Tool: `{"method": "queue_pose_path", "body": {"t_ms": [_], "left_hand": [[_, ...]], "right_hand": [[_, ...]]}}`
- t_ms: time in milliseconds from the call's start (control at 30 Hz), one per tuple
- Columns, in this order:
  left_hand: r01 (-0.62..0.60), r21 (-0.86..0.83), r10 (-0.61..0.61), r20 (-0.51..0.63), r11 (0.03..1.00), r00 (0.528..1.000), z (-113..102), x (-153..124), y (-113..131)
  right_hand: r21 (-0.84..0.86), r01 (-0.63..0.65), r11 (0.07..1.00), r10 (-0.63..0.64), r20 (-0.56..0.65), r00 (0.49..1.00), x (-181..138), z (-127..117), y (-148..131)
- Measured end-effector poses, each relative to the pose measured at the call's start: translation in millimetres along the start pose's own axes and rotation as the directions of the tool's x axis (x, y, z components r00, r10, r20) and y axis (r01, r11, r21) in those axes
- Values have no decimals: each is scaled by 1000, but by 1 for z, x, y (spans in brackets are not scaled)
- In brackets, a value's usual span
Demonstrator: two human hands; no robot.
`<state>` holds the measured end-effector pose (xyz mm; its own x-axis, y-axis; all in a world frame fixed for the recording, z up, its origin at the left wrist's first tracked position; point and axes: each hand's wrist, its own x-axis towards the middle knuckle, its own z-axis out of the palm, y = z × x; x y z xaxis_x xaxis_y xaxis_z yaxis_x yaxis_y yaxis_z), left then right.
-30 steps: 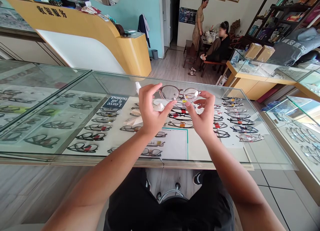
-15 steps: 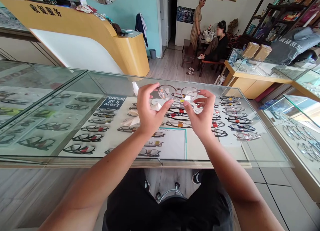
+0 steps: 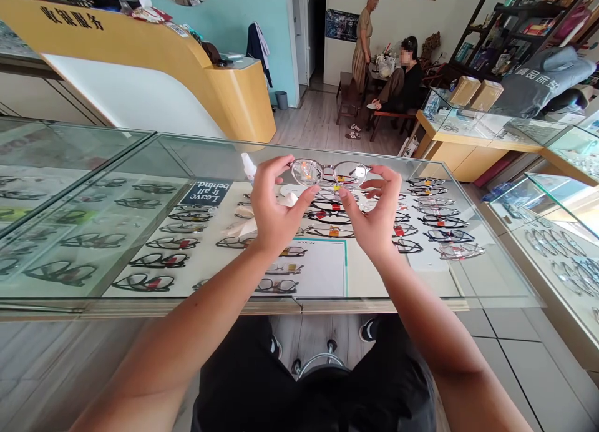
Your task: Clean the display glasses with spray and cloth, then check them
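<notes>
A pair of eyeglasses point(image 3: 329, 171) with a thin frame and clear round lenses is held up level over the glass display counter point(image 3: 374, 304). My left hand point(image 3: 279, 201) grips it at the left end of the frame, thumb below and fingers above. At the right end, my right hand point(image 3: 373, 210) has hold of it in the same way. Light glints off the right lens. Just behind my left hand stands a white bottle point(image 3: 248, 166), partly hidden. A small white object point(image 3: 291, 198) shows beside my left thumb; its kind is unclear.
Rows of spectacles point(image 3: 161, 259) lie inside the counter beneath my hands. A dark printed card point(image 3: 204, 193) lies among them. Beyond are a wooden cashier desk point(image 3: 243, 101), another display case point(image 3: 477, 123) and two people point(image 3: 407, 76) by a table.
The view has shifted slightly, so the surroundings sit a little further left. Both hands keep their hold on the eyeglasses, and the reflections in the lenses differ.
</notes>
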<state>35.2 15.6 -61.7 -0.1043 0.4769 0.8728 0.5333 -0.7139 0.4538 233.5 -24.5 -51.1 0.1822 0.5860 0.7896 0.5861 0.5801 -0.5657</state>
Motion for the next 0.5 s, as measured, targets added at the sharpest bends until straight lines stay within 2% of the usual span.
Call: {"method": "queue_pose_path", "body": {"t_ms": [167,333,500], "left_hand": [[-10,11,10,-6,1000,1000,-1,1,2],[-38,36,39,-45,999,998,-2,2,3],[-57,44,60,-57,997,997,-3,1,3]], "right_hand": [[19,1,1000,-1,3,1000,-1,0,2],[32,-65,997,63,53,997,-2,1,4],[53,-93,994,90,55,994,-3,2,5]]}}
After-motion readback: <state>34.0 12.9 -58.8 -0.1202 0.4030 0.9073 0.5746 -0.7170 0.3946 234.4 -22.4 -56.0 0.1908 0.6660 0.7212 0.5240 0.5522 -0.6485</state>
